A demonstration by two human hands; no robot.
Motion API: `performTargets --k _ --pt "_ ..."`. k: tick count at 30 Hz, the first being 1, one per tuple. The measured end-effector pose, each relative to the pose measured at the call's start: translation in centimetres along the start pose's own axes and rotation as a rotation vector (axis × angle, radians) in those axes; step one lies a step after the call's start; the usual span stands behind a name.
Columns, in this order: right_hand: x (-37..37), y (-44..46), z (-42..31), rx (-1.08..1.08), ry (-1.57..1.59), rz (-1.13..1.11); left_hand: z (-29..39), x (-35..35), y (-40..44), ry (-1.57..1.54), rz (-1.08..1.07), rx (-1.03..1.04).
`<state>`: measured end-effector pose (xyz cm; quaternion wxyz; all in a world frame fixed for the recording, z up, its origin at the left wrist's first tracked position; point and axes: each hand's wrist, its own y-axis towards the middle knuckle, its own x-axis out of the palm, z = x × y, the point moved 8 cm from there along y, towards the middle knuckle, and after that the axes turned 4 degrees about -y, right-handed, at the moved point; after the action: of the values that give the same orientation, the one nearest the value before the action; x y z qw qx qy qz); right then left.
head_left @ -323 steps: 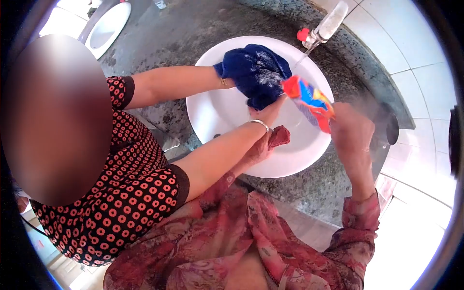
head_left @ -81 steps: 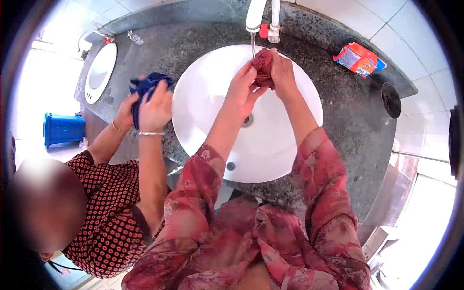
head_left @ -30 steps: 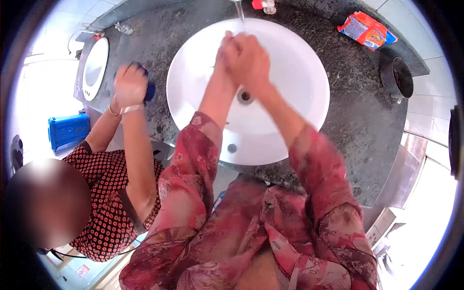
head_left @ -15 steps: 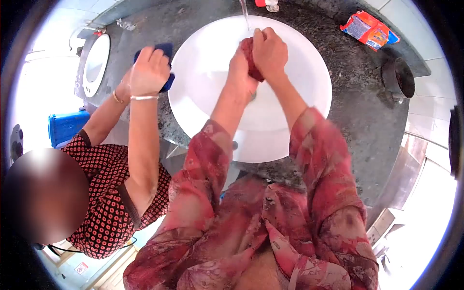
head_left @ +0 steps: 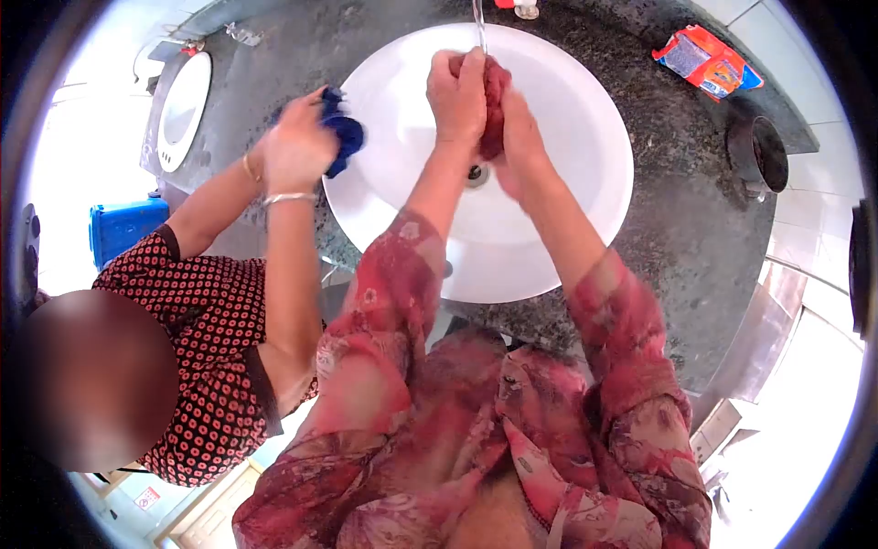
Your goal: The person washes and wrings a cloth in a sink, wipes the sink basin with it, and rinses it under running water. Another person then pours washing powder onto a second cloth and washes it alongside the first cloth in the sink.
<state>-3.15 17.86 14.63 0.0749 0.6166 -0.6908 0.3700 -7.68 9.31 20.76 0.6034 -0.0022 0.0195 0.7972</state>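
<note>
A bunched dark red cloth (head_left: 494,110) is between my hands, over the white sink basin (head_left: 585,210). My left hand (head_left: 457,99) is wrapped round its left side, fingers curled at the top. Pressed along the cloth's right side is my right hand (head_left: 521,142), its fingers partly hidden and slightly blurred. A stream of water (head_left: 479,26) runs down from the top edge of the view onto the cloth and my left fingers. Below the hands, the drain (head_left: 475,176) shows in the basin.
A co-worker on the left holds a dark blue cloth (head_left: 344,137) by the basin's left rim. On the dark stone counter (head_left: 668,210) are an orange packet (head_left: 706,62) and a dark round pot (head_left: 757,154). A second basin (head_left: 185,112) and a blue container (head_left: 126,231) are far left.
My left hand has moved up on the cloth, and my right hand has slid down and opened out along its right side. The co-worker's hands and blue cloth have shifted right.
</note>
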Motion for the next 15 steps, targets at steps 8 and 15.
performTargets --k 8,15 --pt "-2.6 -2.5 -1.4 0.273 0.0 -0.096 3.7 3.0 -7.6 0.207 -0.373 0.762" --pt "-1.2 -2.0 -3.3 0.264 -0.004 -0.182 7.9 4.9 -7.2 0.206 -0.249 0.631"
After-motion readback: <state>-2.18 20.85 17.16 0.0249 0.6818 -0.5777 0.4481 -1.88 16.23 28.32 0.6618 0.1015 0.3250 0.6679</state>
